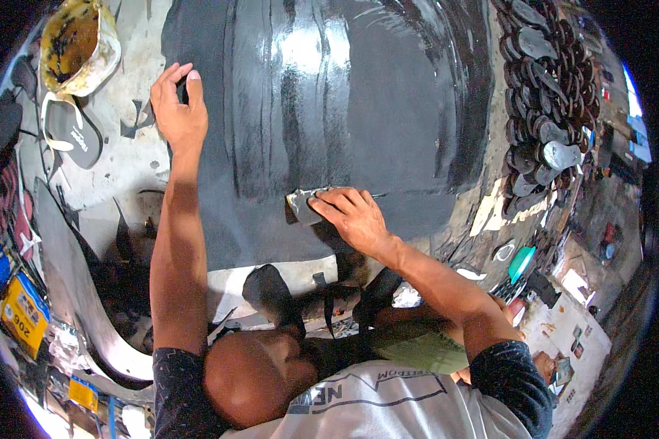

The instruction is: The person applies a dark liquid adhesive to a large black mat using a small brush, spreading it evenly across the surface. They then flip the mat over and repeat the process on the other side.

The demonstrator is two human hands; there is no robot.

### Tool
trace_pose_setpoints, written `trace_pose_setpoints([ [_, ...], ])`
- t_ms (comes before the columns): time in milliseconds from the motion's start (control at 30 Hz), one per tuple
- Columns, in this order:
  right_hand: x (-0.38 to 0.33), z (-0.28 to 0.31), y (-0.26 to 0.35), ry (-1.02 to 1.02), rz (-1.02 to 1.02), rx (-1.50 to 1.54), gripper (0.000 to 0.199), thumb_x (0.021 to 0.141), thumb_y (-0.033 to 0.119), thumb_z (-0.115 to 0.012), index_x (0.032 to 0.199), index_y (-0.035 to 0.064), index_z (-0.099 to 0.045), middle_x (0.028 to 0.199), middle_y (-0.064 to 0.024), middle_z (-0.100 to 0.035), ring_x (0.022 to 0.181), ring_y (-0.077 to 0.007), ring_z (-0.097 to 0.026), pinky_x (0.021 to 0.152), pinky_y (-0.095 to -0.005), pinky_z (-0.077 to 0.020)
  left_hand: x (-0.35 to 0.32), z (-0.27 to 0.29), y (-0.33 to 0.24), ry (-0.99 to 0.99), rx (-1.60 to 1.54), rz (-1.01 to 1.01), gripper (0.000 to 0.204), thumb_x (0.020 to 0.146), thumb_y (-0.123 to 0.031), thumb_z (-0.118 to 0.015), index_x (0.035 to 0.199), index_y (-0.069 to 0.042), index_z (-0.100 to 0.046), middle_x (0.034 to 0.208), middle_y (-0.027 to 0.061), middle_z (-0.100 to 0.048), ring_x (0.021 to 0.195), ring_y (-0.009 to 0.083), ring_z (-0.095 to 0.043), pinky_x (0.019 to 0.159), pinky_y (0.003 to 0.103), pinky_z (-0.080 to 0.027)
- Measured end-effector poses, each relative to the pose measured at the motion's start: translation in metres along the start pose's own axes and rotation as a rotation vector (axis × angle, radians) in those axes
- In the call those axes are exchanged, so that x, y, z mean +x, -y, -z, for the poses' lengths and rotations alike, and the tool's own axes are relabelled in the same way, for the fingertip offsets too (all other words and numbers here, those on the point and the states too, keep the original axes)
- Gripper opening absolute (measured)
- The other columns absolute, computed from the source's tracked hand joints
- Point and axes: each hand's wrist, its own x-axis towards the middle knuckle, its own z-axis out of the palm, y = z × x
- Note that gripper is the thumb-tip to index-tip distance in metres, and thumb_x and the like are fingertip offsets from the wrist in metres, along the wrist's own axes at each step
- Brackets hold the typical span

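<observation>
A large black sheet (293, 238) lies before me, with wet, shiny streaks over its upper and middle part. My right hand (353, 218) presses a small flat spreader (302, 208), crusted with pale residue, against the sheet near its lower part. Its fingers are bent over the spreader. At the sheet's left edge rests my left hand (179, 110), holding nothing, thumb and fingers apart. Beyond it to the left stands a bucket (80, 47) smeared with yellowish, dark residue. Near the bucket lies a flip-flop (80, 135) with a dark sole and a white strap.
Dark sole-shaped pieces (542, 95) are heaped along the right side. A teal round object (521, 263) sits at the lower right. Yellow packages (25, 313) lie at the lower left. Small dark scraps (133, 121) dot the pale surface on the left.
</observation>
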Motion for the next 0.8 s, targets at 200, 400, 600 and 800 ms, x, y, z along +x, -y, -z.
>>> trace_pose_setpoints([
  [200,0.051,0.132,-0.041,0.016,-0.471,1.021,0.037,0.1,0.02,-0.067,0.133,0.0029,-0.063,0.131,-0.0083,-0.069,0.114,-0.0198,-0.064,0.099,-0.0381,-0.0517,-0.006,0.006,0.003,0.027,-0.016,0.027,0.022,0.099,-0.022,-0.067,0.114,-0.007,-0.072,0.125,0.0145,-0.068,0.122,0.0327,-0.059,0.107,0.043,-0.044],
  [400,0.141,0.235,-0.177,-0.472,-0.389,0.958,0.033,0.098,0.012,-0.063,0.128,-0.0003,-0.065,0.11,-0.0014,-0.072,0.095,-0.0099,-0.064,0.088,-0.0283,-0.0519,0.005,0.014,0.001,0.038,0.082,-0.001,0.021,0.1,-0.021,-0.066,0.116,-0.008,-0.071,0.129,0.0143,-0.066,0.122,0.0334,-0.059,0.108,0.044,-0.044],
  [600,0.137,0.147,-0.328,-0.529,-0.739,0.2,0.031,0.092,0.015,-0.065,0.119,-0.0001,-0.067,0.1,-0.0142,-0.074,0.085,-0.0296,-0.069,0.081,-0.0422,-0.0549,-0.004,-0.011,-0.012,0.086,0.063,0.03,0.022,0.099,-0.022,-0.066,0.115,-0.007,-0.071,0.129,0.0138,-0.065,0.123,0.0335,-0.058,0.11,0.045,-0.041],
  [800,0.206,0.137,-0.276,-0.568,-0.779,0.012,0.032,0.091,0.025,-0.064,0.114,0.0039,-0.068,0.103,-0.0258,-0.073,0.099,-0.0471,-0.069,0.087,-0.0553,-0.0538,0.009,0.007,-0.012,0.063,0.134,0.015,0.024,0.093,-0.021,-0.073,0.113,-0.008,-0.072,0.127,0.0117,-0.067,0.121,0.0319,-0.058,0.108,0.046,-0.041],
])
